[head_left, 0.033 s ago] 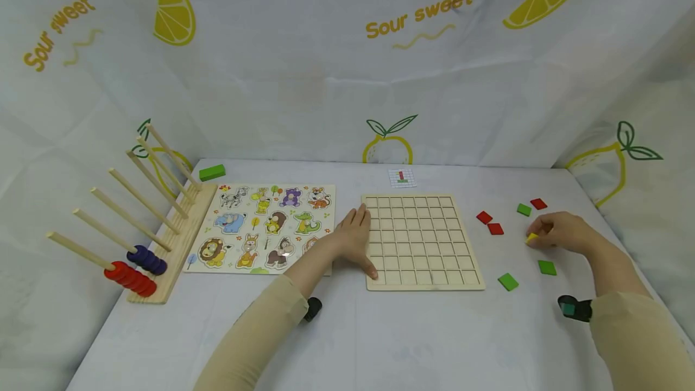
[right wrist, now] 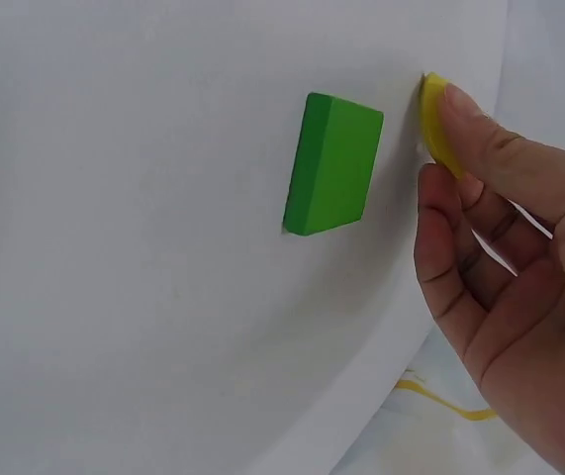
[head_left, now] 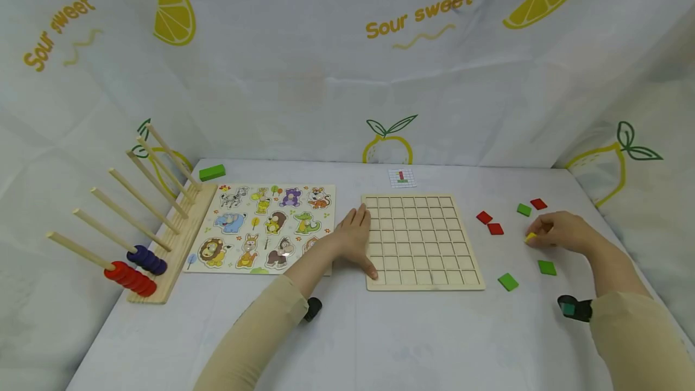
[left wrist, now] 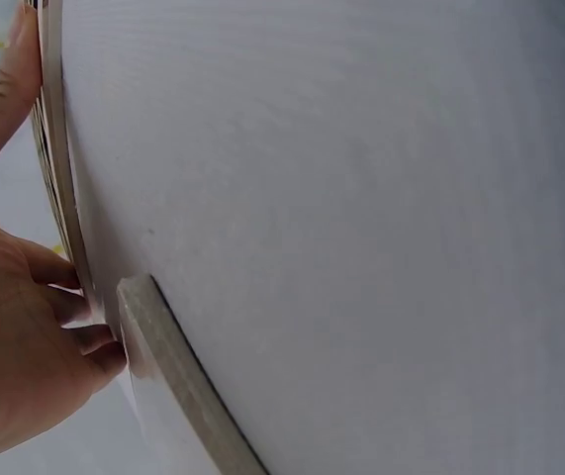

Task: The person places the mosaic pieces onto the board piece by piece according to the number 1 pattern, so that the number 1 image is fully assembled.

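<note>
A wooden grid board (head_left: 414,241) lies in the middle of the table in the head view. Along its left edge rests my left hand (head_left: 354,239), fingers extended and thumb at the lower left corner. My right hand (head_left: 561,232) pinches a yellow tile (head_left: 531,236) between thumb and fingertips at the table's right side. In the right wrist view the yellow tile (right wrist: 438,124) stands tilted in that pinch, beside a green tile (right wrist: 339,163). Around the right hand lie red tiles (head_left: 495,229) and green tiles (head_left: 547,267).
Left of the board is an animal picture puzzle (head_left: 255,229). A wooden peg rack (head_left: 179,234) with red and dark blue beads stands at the far left, a green block (head_left: 212,172) behind it. A small pattern card (head_left: 402,178) lies beyond the board.
</note>
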Demonstrator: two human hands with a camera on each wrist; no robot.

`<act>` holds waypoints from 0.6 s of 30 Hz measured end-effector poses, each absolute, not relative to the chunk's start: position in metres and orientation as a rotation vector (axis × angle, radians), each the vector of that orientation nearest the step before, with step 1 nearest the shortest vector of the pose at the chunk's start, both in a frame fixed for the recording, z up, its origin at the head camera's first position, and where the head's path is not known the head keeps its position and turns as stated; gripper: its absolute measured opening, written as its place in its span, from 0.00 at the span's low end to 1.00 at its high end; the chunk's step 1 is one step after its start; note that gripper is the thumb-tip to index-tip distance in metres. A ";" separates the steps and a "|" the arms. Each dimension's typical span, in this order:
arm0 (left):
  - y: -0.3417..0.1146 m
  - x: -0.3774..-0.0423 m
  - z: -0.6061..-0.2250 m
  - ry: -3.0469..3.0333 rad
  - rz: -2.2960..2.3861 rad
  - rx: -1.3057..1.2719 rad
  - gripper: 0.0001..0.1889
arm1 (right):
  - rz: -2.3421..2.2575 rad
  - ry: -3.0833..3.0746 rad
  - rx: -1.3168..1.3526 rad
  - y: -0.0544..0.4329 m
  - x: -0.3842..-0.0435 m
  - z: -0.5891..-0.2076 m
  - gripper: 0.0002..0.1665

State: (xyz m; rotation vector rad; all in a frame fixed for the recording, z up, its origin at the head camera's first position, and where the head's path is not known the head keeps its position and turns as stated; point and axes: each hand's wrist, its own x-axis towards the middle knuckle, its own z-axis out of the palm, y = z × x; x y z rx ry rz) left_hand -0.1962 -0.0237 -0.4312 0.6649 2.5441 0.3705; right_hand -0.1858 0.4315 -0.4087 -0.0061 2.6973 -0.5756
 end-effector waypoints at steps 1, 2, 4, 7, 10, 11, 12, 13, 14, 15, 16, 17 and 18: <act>-0.023 -0.196 -0.432 2.543 0.376 0.661 0.76 | -0.579 2.698 -0.014 0.431 -0.186 -0.408 0.14; -0.023 -0.196 -0.432 2.544 0.381 0.657 0.76 | -0.584 2.701 -0.021 0.429 -0.187 -0.407 0.13; -0.023 -0.196 -0.433 2.543 0.379 0.652 0.76 | -0.589 2.716 -0.038 0.425 -0.189 -0.406 0.13; -0.022 -0.197 -0.434 2.546 0.367 0.650 0.77 | -0.599 2.760 -0.059 0.415 -0.191 -0.404 0.15; -0.022 -0.197 -0.435 2.546 0.350 0.653 0.76 | -0.624 2.811 -0.073 0.402 -0.192 -0.401 0.17; -0.022 -0.197 -0.435 2.546 0.349 0.652 0.77 | -0.635 2.825 -0.079 0.397 -0.193 -0.400 0.17; -0.021 -0.197 -0.434 2.546 0.349 0.652 0.77 | -0.648 2.837 -0.081 0.391 -0.194 -0.399 0.17; -0.021 -0.197 -0.434 2.546 0.350 0.651 0.77 | -0.664 2.847 -0.082 0.385 -0.194 -0.398 0.16; -0.021 -0.197 -0.434 2.546 0.351 0.651 0.77 | -0.687 2.850 -0.084 0.380 -0.196 -0.397 0.15; -0.021 -0.197 -0.434 2.545 0.351 0.650 0.77 | -0.709 2.850 -0.082 0.374 -0.197 -0.396 0.15; -0.021 -0.197 -0.434 2.545 0.353 0.650 0.77 | -0.731 2.849 -0.088 0.368 -0.197 -0.395 0.15; -0.021 -0.197 -0.433 2.545 0.353 0.650 0.77 | -0.756 2.845 -0.093 0.363 -0.198 -0.394 0.16; -0.020 -0.197 -0.433 2.542 0.352 0.650 0.77 | -0.775 2.846 -0.097 0.357 -0.199 -0.394 0.16</act>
